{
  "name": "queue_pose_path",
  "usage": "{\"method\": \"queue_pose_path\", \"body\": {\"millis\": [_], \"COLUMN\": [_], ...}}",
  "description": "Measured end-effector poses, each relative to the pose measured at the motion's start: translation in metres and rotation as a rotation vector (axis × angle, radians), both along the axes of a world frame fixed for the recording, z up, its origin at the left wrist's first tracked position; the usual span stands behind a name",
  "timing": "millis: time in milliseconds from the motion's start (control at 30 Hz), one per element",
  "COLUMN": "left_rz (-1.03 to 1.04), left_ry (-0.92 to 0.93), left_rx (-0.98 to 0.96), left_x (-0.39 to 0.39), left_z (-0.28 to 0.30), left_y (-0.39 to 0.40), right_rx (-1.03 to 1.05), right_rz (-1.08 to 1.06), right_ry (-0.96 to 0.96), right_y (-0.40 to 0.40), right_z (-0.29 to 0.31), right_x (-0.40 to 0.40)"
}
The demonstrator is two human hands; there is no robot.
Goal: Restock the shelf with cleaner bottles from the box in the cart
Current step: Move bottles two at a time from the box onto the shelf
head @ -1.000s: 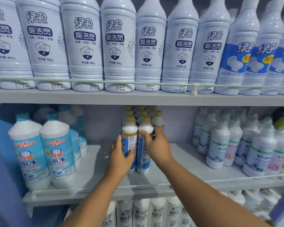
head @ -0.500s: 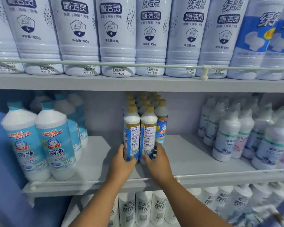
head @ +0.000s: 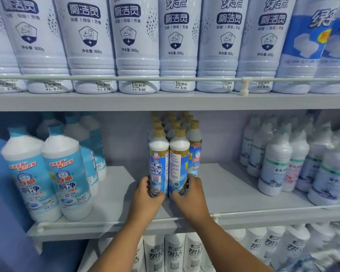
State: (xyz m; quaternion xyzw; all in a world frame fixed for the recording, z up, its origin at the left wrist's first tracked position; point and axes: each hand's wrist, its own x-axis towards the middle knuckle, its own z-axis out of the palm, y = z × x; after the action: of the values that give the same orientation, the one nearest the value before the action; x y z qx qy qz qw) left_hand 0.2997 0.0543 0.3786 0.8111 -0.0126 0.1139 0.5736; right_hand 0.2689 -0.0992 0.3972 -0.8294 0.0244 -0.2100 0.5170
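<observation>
large white bottles (head: 135,46) — upper shelf, teal-capped bottles (head: 67,173)

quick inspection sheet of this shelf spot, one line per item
surface: grey middle shelf with a white rail along its front edge; bare patches either side of the centre rows
job's things: two gold-cap bottles stand upright, side by side at the row's front, left bottle and right bottle; more gold-cap bottles queue behind; box and cart not in view
clutter: nothing seen
grippers: left hand grips the left bottle's base; right hand grips the right bottle's base
cables: nothing seen
surroundings: blue-label bottles left, white bottles right, big white bottles on the shelf above with 6.00 price tags, more white bottles below
</observation>
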Motion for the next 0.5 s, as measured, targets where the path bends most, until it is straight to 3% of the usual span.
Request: {"method": "queue_pose_path", "body": {"millis": [167, 500], "left_rz": [0.032, 0.006], "left_ry": [-0.047, -0.019], "left_rx": [0.085, -0.024], "left_x": [-0.0043, -0.0014], "left_z": [0.0055, 0.0021], "left_y": [-0.002, -0.0011], "right_rx": [0.038, 0.054], "right_rz": [0.067, 0.076], "right_ry": [-0.007, -0.002], "right_y": [-0.0017, -0.0023], "right_z": [0.002, 0.0011], "right_x": [-0.0014, 0.0005]}}
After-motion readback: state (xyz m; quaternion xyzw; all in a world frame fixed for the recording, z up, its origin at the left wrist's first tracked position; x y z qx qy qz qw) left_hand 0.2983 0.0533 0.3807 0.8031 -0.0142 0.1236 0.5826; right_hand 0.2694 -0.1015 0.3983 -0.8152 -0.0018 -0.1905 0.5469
